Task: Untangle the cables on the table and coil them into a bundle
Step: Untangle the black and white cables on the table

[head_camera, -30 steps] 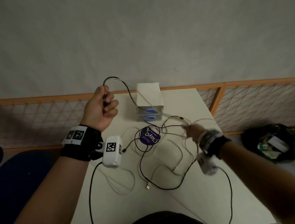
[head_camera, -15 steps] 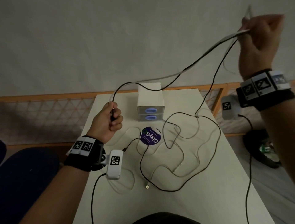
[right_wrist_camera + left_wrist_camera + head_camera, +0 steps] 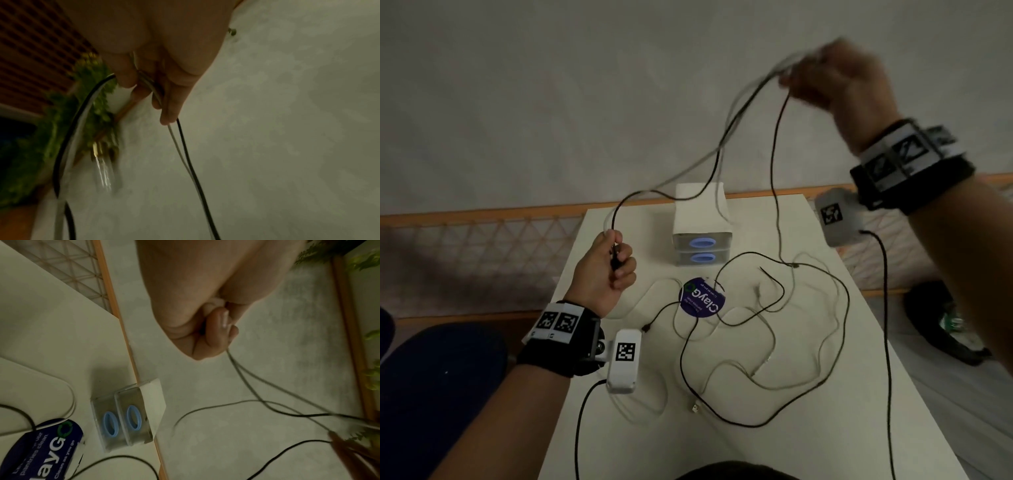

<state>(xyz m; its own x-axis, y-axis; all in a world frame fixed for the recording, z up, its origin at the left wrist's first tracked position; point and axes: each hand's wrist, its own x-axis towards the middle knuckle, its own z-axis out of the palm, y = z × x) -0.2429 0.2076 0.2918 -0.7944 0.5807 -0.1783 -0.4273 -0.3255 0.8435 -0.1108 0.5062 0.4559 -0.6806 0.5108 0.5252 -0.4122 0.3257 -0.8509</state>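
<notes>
A black cable [image 3: 722, 356] and a white cable [image 3: 822, 363] lie tangled in loops on the white table [image 3: 808, 438]. My left hand [image 3: 607, 270] is a fist at the table's left edge, gripping one end of both cables [image 3: 240, 369]. My right hand [image 3: 835, 78] is raised high at the upper right, blurred, its fingers curled round the black and white strands [image 3: 180, 146]. Lifted cable spans the air between the two hands, and another strand hangs from the right hand down to the tangle. A USB plug [image 3: 694, 407] lies near the table's front.
A small white two-drawer box [image 3: 702, 219] with blue handles stands at the table's far edge. A round purple packet [image 3: 702, 298] lies in front of it, under the cables. An orange lattice fence [image 3: 482, 246] runs behind. A dark bag [image 3: 941, 322] sits on the floor, right.
The right hand picked strands from the tangle and lifted them high to the upper right, then drifted slightly left and down. The left hand dropped nearer the table, still gripping its end.
</notes>
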